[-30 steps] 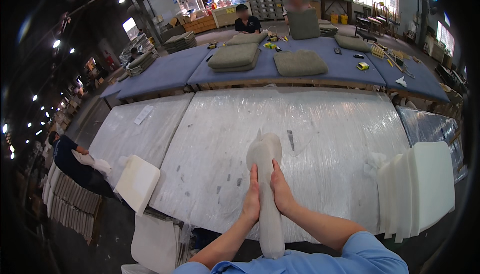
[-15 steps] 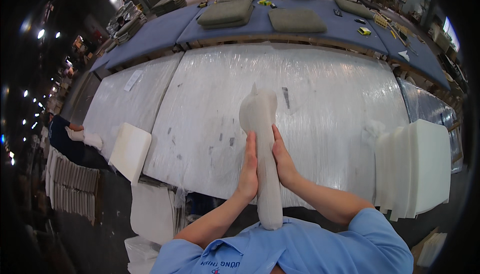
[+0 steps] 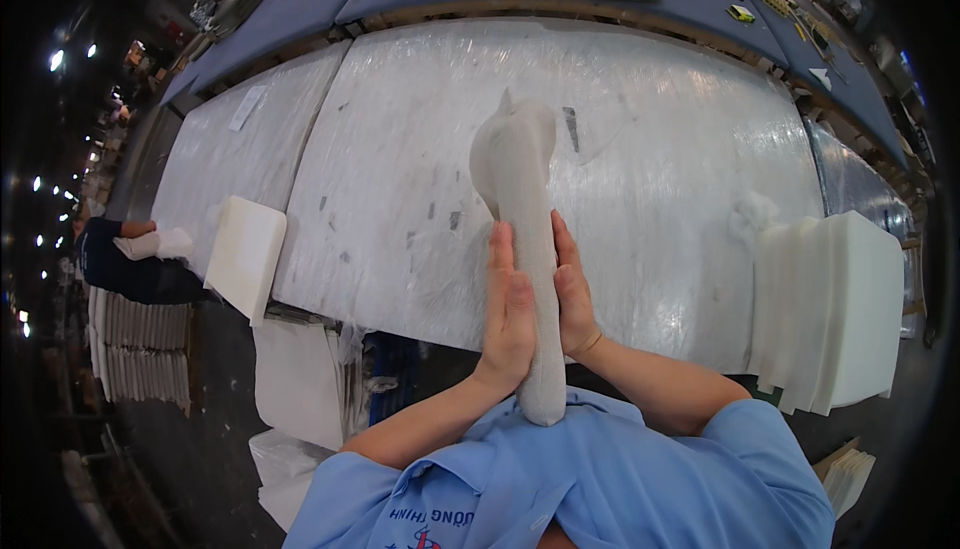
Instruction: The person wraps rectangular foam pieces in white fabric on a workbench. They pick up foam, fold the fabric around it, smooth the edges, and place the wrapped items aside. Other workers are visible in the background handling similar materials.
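With the view tipped lower, the left hand (image 3: 508, 324) and right hand (image 3: 576, 309), fingers extended, press palms against the cushion (image 3: 536, 249), edge-on before the shirt (image 3: 610, 469), apparently a squeezing step calling next for even pressure.

blue-topped tables (image 3: 265, 24) stand along the back; dark floor (image 3: 225, 369) at left, small lights (image 3: 56, 60) glowing beyond.

Light-blue shirt (image 3: 650, 469), short sleeves (image 3: 775, 454), blue-and-red chest marking (image 3: 425, 539).

Blue lettering (image 3: 455, 518) and a red emblem (image 3: 425, 540) mark the shirt (image 3: 660, 479) below the left hand (image 3: 510, 324). A white sheet (image 3: 247, 108) far beyond that hand is too small to read.
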